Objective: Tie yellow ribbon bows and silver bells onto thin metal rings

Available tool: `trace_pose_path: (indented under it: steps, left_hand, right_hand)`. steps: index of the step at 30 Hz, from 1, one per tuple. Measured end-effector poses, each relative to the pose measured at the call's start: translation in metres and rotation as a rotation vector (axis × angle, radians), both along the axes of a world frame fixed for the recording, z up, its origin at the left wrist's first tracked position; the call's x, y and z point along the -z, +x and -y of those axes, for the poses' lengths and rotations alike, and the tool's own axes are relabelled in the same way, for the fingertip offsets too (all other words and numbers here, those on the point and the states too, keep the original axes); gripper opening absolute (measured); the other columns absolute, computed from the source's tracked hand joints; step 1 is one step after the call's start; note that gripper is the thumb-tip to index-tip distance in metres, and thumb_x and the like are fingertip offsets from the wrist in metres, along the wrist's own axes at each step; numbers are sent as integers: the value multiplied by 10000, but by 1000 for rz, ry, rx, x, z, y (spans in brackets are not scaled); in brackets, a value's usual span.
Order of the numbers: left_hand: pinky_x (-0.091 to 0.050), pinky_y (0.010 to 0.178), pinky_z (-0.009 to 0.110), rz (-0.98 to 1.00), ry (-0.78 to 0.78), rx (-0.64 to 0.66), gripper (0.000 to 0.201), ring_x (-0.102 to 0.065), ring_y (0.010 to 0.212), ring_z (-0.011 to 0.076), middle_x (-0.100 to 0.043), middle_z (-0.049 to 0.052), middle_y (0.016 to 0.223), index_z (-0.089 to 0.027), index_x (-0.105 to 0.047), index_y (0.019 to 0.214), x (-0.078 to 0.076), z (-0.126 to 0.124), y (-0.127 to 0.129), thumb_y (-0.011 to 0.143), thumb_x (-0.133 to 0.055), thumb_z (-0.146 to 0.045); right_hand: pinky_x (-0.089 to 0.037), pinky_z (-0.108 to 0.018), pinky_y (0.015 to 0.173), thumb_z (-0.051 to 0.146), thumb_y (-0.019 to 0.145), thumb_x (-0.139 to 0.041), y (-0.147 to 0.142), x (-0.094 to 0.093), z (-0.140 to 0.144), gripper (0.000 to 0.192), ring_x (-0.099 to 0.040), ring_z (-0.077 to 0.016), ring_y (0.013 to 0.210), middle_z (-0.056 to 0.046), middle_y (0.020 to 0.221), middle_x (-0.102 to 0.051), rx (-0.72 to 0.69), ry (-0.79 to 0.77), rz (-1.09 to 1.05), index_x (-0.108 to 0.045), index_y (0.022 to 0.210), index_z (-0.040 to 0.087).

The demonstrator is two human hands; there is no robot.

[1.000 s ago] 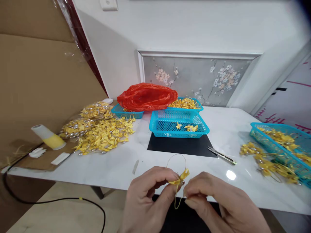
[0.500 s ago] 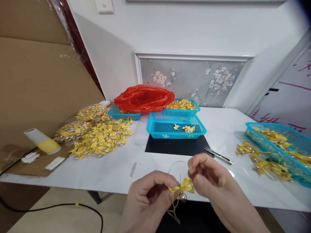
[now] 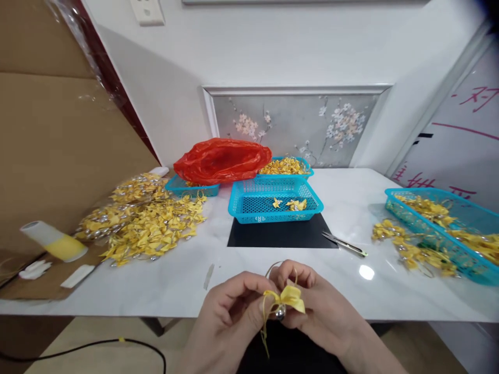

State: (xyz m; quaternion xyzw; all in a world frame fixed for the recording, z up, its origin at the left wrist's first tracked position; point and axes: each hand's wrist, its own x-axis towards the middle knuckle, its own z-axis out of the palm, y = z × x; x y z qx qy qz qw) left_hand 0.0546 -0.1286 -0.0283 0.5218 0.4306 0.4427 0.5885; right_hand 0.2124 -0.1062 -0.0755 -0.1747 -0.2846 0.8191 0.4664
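Note:
A small yellow ribbon bow (image 3: 286, 298) with a silver bell under it and a thin gold thread loop is pinched between both hands at the table's near edge. My left hand (image 3: 228, 322) grips it from the left with thumb and forefinger. My right hand (image 3: 315, 306) holds it from the right and behind, fingers curled around the loop. Thread ends dangle below the bow.
A blue basket (image 3: 249, 210) with a few bows stands on a black mat (image 3: 280, 236); small scissors (image 3: 345, 244) lie to its right. A pile of yellow bows (image 3: 144, 223) lies left, a red bag (image 3: 222, 158) behind, another blue basket (image 3: 471, 262) right, a yellow-white tube (image 3: 52, 241) far left.
My right hand has come down from above the bow and closed in against it, next to my left hand. The view has tilted slightly, and the bow sits a little lower.

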Motion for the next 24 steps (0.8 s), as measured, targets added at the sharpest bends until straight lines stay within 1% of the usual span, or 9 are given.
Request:
trace_pose_path:
  steps: [3,6,10,12,15,17,20,22,24]
  left_hand:
    - [-428,648,195,10,1,10,165,-540,690,128,-658,-20,697,-201,-733,746,-1,-1,3,817,-734,-350]
    - [-424,630,183,36,7,-3,165,-539,669,118,-670,-23,679,-202,-728,716,-2,-1,4,809,-748,-336]
    - [-441,607,180,94,-27,1,195,-545,628,108,-662,-22,649,-188,-710,694,-5,0,4,791,-767,-348]
    - [-462,594,183,113,-42,11,194,-569,602,104,-662,-20,656,-182,-707,702,-6,1,4,787,-772,-344]
    - [-484,533,179,133,-58,19,192,-585,531,84,-671,-18,699,-178,-706,707,-7,1,5,796,-762,-339]
    - [-482,497,162,142,-68,21,203,-580,496,67,-678,-18,716,-174,-697,696,-7,1,5,801,-757,-337]
    - [-491,489,147,129,-65,12,191,-598,493,61,-680,-23,726,-178,-692,700,-6,1,4,812,-749,-321]
    - [-502,487,140,123,-58,8,181,-615,494,58,-676,-29,754,-184,-691,702,-7,2,4,814,-747,-315]
    - [-517,489,139,128,-67,0,186,-627,501,56,-681,-26,810,-189,-683,710,-7,4,5,814,-744,-330]
  right_hand:
    - [-339,-172,486,209,749,-798,0,-2,2,195,-447,-54,549,31,717,-529,55,3,-26,-622,683,159]
    - [-410,-182,541,228,734,-820,1,-4,0,227,-464,-63,574,35,692,-522,155,-11,-33,-616,667,152]
    - [-391,-121,453,214,718,-840,12,-1,-9,285,-428,-36,532,59,645,-485,314,-85,-37,-577,629,147]
    - [-401,-87,427,224,718,-844,20,-2,-13,289,-497,-35,582,55,697,-524,407,-126,-56,-572,646,156]
    - [-498,-62,487,220,651,-887,31,-7,-16,293,-631,-60,760,18,882,-633,526,-174,-79,-604,699,163]
    - [-553,-73,547,198,577,-921,39,-12,-17,327,-655,-57,752,0,920,-661,585,-192,-83,-634,730,154]
    - [-584,-84,603,152,495,-936,52,-15,-23,369,-645,-36,656,10,827,-665,698,-179,-85,-658,736,133]
    - [-589,-85,639,133,523,-914,63,-13,-29,323,-643,-34,644,26,761,-649,808,-145,-83,-652,712,130]
    - [-590,-87,667,140,598,-877,75,-10,-34,259,-639,-32,647,38,726,-635,936,-90,-78,-633,685,138]
